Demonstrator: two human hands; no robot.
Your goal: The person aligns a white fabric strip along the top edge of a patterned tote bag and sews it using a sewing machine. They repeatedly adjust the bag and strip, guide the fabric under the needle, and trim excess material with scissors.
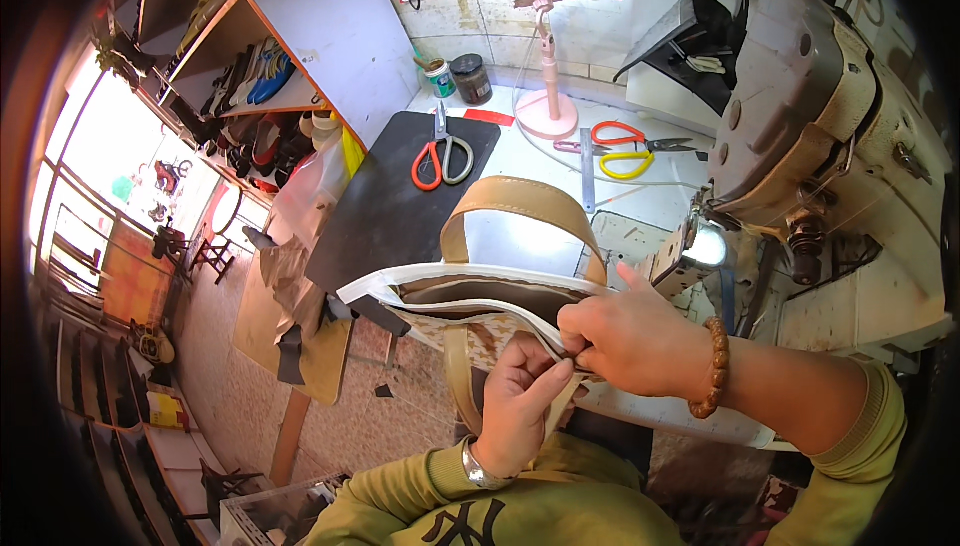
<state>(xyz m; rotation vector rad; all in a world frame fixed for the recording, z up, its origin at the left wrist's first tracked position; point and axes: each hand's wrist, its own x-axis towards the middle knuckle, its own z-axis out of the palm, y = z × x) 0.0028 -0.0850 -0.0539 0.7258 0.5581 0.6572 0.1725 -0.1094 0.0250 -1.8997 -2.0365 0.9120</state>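
Note:
A handbag (425, 329) with a beige and white pattern is held at the near edge of the worktable, its mouth gaping to show a grey-brown lining. White trim runs along its opening, and one tan handle (520, 198) arches up over the table while the other hangs down on the near side. My left hand (518, 386) pinches the bag's edge near its right corner. Right beside it, the curled fingers of my right hand (640, 336) grip the same corner. My fingers cover whatever detail lies between them.
A sewing machine (800, 96) stands close on the right. On the table are red-and-grey scissors (430, 168) on a black mat (375, 186), red-and-yellow scissors (628, 161), a metal ruler (587, 181), a pink lamp stand (549, 111) and jars (470, 80). Shoe shelves (285, 106) stand left.

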